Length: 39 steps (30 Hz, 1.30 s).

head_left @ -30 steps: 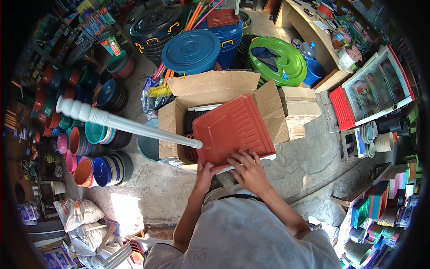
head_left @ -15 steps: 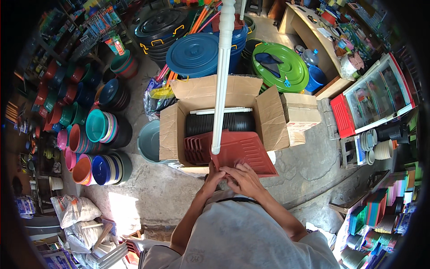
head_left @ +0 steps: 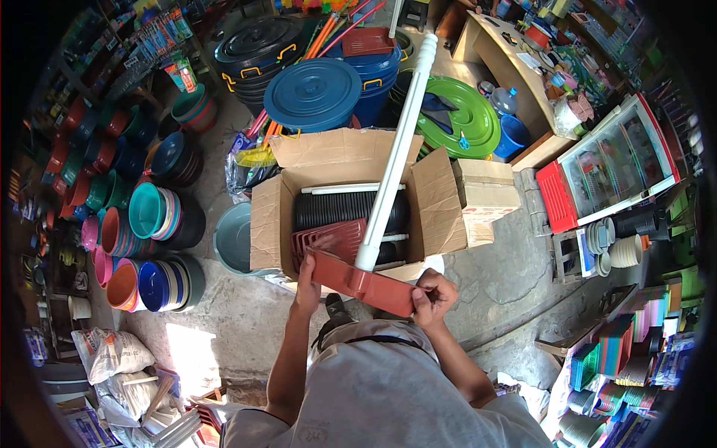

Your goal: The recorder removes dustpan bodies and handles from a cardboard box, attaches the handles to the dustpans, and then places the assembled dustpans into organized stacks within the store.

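Observation:
A reddish-brown dustpan (head_left: 388,293) with a long white handle (head_left: 399,149) is held in front of my waist. Its rear wall faces up at me, and the handle rises from the middle, leaning to the right. At the dustpan's left end my left hand (head_left: 306,287) is closed on the edge. My right hand (head_left: 435,299) pinches the opposite end between thumb and fingers. Just beyond lies an open cardboard box (head_left: 267,224), holding red dustpan heads (head_left: 328,242), a row of black ones (head_left: 351,210) and a white handle tube (head_left: 351,189).
A grey basin (head_left: 234,237) stands left of the box, near stacked colourful tubs (head_left: 151,285). Behind are a blue lidded bin (head_left: 312,93) and a green lid (head_left: 467,119) with scissors on it. A glass-doored cooler (head_left: 620,164) and a wooden desk (head_left: 478,45) stand right.
The dustpan has been turned so its rear wall faces me, and the handle's top has swung right. My hands, close together before, have moved apart to its two ends.

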Each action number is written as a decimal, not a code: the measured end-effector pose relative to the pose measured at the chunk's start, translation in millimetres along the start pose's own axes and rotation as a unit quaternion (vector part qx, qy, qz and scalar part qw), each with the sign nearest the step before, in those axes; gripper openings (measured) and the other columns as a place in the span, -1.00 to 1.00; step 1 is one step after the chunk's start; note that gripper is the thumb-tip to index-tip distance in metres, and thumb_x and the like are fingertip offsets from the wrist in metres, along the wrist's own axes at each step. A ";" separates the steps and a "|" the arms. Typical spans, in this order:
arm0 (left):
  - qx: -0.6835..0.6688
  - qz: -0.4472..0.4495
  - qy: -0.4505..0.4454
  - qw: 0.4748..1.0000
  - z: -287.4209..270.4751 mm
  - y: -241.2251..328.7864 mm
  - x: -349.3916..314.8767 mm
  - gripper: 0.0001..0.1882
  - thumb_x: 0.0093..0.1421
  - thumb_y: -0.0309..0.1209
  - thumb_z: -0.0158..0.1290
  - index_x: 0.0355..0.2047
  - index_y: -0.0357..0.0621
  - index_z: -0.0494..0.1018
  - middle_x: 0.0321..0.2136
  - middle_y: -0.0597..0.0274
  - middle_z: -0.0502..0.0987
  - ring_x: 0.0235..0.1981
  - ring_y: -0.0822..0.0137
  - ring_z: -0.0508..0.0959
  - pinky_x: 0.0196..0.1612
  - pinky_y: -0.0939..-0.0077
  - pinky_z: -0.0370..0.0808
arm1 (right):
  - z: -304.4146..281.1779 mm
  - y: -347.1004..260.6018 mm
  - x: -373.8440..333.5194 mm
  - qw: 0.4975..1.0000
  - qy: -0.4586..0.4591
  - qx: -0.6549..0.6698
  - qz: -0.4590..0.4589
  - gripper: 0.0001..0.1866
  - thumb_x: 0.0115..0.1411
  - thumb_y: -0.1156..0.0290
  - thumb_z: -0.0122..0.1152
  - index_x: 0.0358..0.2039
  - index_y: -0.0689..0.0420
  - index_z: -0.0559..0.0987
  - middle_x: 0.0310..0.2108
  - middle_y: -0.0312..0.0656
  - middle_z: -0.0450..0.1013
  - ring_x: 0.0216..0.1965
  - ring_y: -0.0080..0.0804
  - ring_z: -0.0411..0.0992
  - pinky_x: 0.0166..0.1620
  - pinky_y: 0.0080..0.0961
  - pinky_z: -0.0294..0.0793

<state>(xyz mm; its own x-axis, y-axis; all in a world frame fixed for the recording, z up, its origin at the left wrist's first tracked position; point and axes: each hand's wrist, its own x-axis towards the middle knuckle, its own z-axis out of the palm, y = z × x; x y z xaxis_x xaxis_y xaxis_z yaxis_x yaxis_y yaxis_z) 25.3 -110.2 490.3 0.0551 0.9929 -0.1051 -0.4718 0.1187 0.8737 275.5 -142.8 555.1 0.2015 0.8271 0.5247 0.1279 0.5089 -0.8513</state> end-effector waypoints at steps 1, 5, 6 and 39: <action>0.031 0.030 -0.039 0.998 5.0 11.3 2.7 -0.32 0.37 0.10 -0.26 0.16 -0.31 0.25 0.08 0.02 0.43 0.13 0.21 0.41 0.22 0.31 0.27 | -1.9 1.2 -0.6 1.000 0.000 -0.001 0.000 -0.78 -0.03 0.45 0.27 -0.59 0.22 0.38 -0.69 -0.21 0.31 -0.65 -0.44 0.23 -0.53 -0.50 0.19; 0.125 0.105 -0.045 0.986 13.0 31.3 3.3 -0.41 0.30 0.11 -0.12 -0.21 -0.27 0.45 -0.25 0.16 0.53 -0.27 0.42 0.49 -0.16 0.53 0.39 | -11.7 7.4 -3.2 1.000 0.002 0.029 0.010 -0.77 0.04 0.39 0.23 -0.56 0.22 0.38 -0.64 -0.22 0.34 -0.61 -0.49 0.25 -0.50 -0.52 0.20; 0.125 0.104 -0.045 0.986 13.3 33.2 0.8 -0.41 0.30 0.11 -0.12 -0.21 -0.27 0.45 -0.25 0.16 0.53 -0.27 0.42 0.49 -0.16 0.53 0.39 | -13.8 8.0 -4.3 0.999 -0.005 0.029 0.021 -0.77 0.07 0.38 0.22 -0.54 0.22 0.39 -0.62 -0.21 0.35 -0.59 -0.50 0.27 -0.49 -0.53 0.22; 0.527 0.229 0.015 0.819 40.5 94.4 -10.6 -0.91 0.11 -0.43 0.21 -0.42 -0.19 0.57 -0.49 0.16 0.58 -0.44 0.18 0.58 -0.28 0.38 0.45 | -63.0 35.3 1.5 0.965 0.056 0.051 0.249 -0.49 0.06 0.01 0.19 -0.38 0.32 0.57 -0.52 -0.30 0.46 -0.47 -0.62 0.38 -0.40 -0.65 0.28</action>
<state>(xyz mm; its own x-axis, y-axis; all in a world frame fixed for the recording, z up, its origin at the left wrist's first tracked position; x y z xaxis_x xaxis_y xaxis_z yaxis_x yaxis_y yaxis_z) 15.9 -109.5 593.1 0.0561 0.9352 0.3496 0.5841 -0.3147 0.7482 341.5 -138.6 526.0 0.3180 0.9472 0.0415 -0.1068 0.0793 -0.9911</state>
